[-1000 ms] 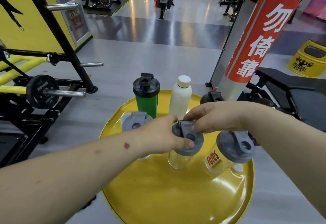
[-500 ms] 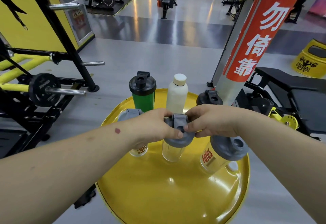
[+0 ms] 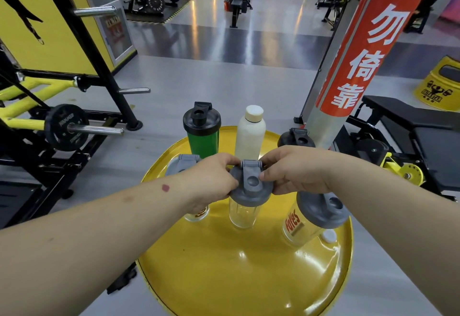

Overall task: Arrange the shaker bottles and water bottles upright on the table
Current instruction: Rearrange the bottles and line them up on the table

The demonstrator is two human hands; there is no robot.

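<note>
On the round yellow table (image 3: pixel 239 276) a clear shaker bottle with a grey lid (image 3: pixel 250 192) stands upright in the middle. My left hand (image 3: pixel 211 178) grips the lid's left rim and my right hand (image 3: pixel 296 170) pinches its right rim and flip cap. Another clear grey-lidded shaker (image 3: pixel 185 166) stands to the left, mostly behind my left hand. A third clear shaker with red lettering (image 3: pixel 313 216) stands at the right. At the back are a green shaker with a black lid (image 3: pixel 202 131), a white water bottle (image 3: pixel 251 132) and a black-lidded bottle (image 3: pixel 296 138), partly hidden by my right hand.
A slanted pole with a red banner (image 3: pixel 358 49) rises just behind the table on the right. A black bench (image 3: pixel 408 126) is to the right, a rack with a barbell and plate (image 3: pixel 66 127) to the left. A small white cap (image 3: pixel 329 236) lies by the lettered shaker.
Both hands have stayed on the middle shaker's lid, and the fingers have shifted so that more of the lid and its flip cap shows. The view has tilted slightly.
</note>
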